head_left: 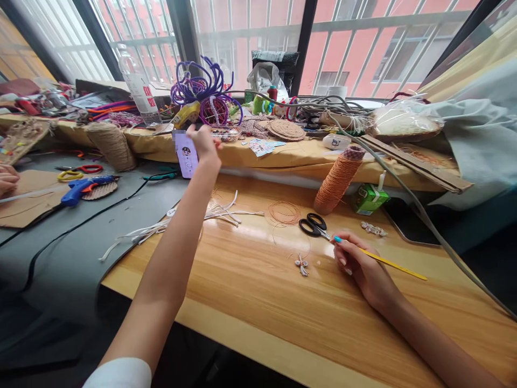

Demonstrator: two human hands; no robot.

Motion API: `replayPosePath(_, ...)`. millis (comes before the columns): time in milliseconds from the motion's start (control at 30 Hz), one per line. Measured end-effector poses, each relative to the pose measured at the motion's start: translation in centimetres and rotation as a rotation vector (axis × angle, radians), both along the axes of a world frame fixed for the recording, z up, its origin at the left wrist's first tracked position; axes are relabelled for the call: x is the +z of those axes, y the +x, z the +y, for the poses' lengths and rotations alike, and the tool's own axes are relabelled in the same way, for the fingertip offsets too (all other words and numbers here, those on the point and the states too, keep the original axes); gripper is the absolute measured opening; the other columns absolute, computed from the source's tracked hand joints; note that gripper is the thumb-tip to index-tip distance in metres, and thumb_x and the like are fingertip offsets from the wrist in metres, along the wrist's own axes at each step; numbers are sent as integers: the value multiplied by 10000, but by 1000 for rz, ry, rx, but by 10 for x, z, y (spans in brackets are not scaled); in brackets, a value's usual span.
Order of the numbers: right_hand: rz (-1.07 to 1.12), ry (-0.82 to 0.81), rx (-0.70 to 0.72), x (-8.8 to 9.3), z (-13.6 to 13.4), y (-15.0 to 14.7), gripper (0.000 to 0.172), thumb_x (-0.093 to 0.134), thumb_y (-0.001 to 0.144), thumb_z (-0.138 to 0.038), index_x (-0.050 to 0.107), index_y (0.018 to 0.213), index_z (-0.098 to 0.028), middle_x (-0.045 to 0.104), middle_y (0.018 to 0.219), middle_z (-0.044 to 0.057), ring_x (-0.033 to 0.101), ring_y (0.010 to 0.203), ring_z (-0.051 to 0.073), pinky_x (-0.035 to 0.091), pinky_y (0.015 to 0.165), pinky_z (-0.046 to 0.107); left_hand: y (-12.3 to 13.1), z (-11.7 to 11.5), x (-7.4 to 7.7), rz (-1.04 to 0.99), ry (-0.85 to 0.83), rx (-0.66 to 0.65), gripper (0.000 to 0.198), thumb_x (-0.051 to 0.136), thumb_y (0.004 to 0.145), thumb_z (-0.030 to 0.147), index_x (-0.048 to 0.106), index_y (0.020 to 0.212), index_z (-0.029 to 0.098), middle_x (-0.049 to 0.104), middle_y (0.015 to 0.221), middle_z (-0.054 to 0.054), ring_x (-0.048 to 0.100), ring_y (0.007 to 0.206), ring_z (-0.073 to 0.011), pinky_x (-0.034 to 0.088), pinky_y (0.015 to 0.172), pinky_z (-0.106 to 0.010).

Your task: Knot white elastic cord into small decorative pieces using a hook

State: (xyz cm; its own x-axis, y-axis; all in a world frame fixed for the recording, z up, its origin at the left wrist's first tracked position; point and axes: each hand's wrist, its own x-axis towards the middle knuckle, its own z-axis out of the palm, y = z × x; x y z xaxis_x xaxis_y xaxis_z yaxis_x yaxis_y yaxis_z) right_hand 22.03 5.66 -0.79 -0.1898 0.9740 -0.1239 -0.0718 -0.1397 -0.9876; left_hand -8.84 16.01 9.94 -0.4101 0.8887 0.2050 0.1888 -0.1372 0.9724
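My left hand (205,144) reaches far forward at the phone (186,161), whose lit purple screen stands against the ledge. One finger stretches out over the phone's upper edge; whether it touches is unclear. Low over the table, my right hand (357,261) has its fingers curled round a thin yellow stick (398,265), with a blue end (337,239) by the fingertips. Black-handled scissors (313,225) lie just beyond those fingers, blades partly hidden. A small knotted cord piece (301,265) lies left of my right hand, and a loose coil of thin orange thread (285,214) farther back.
White cords (218,214) lie behind my left forearm. An orange thread cone (339,180), a green carton (369,198) and a dark tablet-like slab (412,223) stand or lie right. A cable (404,196) crosses there. Far left, another person's hand (8,179) is near a blue glue gun (86,188).
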Motion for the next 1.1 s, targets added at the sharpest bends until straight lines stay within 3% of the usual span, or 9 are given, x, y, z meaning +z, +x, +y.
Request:
replayPosePath(67, 6, 0, -1, 0, 0, 0, 161, 586, 707, -330, 521, 777, -200, 382, 478, -58, 294, 431, 67, 199, 379, 191, 35, -9, 8, 12, 129, 21, 377, 226, 882, 252, 145, 1250, 274, 486, 1015, 24, 438, 645, -30, 303, 498, -166)
replayPosePath(133, 14, -4, 1, 0, 0, 0, 165, 590, 702, -326, 523, 779, -196, 382, 482, -55, 296, 437, 69, 196, 376, 191, 75, -26, 2, 65, 172, -162, 322, 333, 835, 227, 332, 1156, 243, 535, 971, 14, 407, 503, -27, 286, 441, -174)
replayPosePath(233, 17, -10, 10, 0, -1, 0, 162, 595, 699, -317, 526, 779, -194, 379, 484, -53, 297, 447, 69, 198, 376, 189, 120, -57, -25, 104, -52, -490, 297, 383, 780, 188, 384, 1077, 172, 560, 990, -38, 361, 384, -24, 293, 363, -191)
replayPosePath(333, 6, -15, 14, 1, -1, -1, 157, 592, 704, -317, 525, 774, -194, 377, 481, -53, 288, 449, 66, 201, 380, 186, 133, -78, -55, 195, -251, -509, 310, 357, 778, 213, 377, 1084, 167, 519, 1122, -71, 451, 444, -35, 369, 386, -193)
replayPosePath(500, -17, -17, 17, 2, -2, -2, 190, 598, 696, -339, 522, 783, -188, 386, 486, -50, 294, 451, 70, 208, 380, 190, 109, -86, -80, 388, -249, -500, 200, 416, 736, 163, 526, 904, 165, 586, 989, -58, 566, 758, -128, 472, 646, -237)
replayPosePath(600, -35, -16, 21, 3, -3, -2, 190, 592, 698, -339, 521, 785, -186, 383, 484, -51, 295, 451, 68, 210, 381, 190, 91, -85, -85, 484, -225, -451, 155, 439, 729, 139, 575, 798, 165, 605, 929, -48, 534, 928, -169, 416, 850, -295)
replayPosePath(767, -49, -14, 29, 2, -2, 0, 197, 588, 705, -346, 519, 794, -185, 387, 497, -49, 296, 457, 67, 215, 385, 190, 73, -76, -91, 497, -252, -302, 185, 443, 748, 163, 592, 859, 160, 617, 836, -39, 567, 845, -172, 440, 811, -301)
replayPosePath(1000, -76, -11, 38, 0, -2, 1, 187, 578, 719, -343, 516, 804, -189, 389, 511, -48, 299, 464, 66, 221, 391, 189, 1, -41, -84, 354, -190, 185, 322, 512, 742, 103, 518, 1063, 107, 380, 1248, -133, 373, 1178, -233, 258, 1021, -337)
replayPosePath(1100, -86, 1, 50, 0, -1, 1, 176, 567, 732, -346, 512, 794, -190, 390, 507, -49, 296, 463, 66, 224, 393, 189, -52, -38, -81, 168, -245, 350, 373, 531, 791, 175, 454, 1152, 123, 368, 1273, -138, 388, 1161, -252, 344, 954, -406)
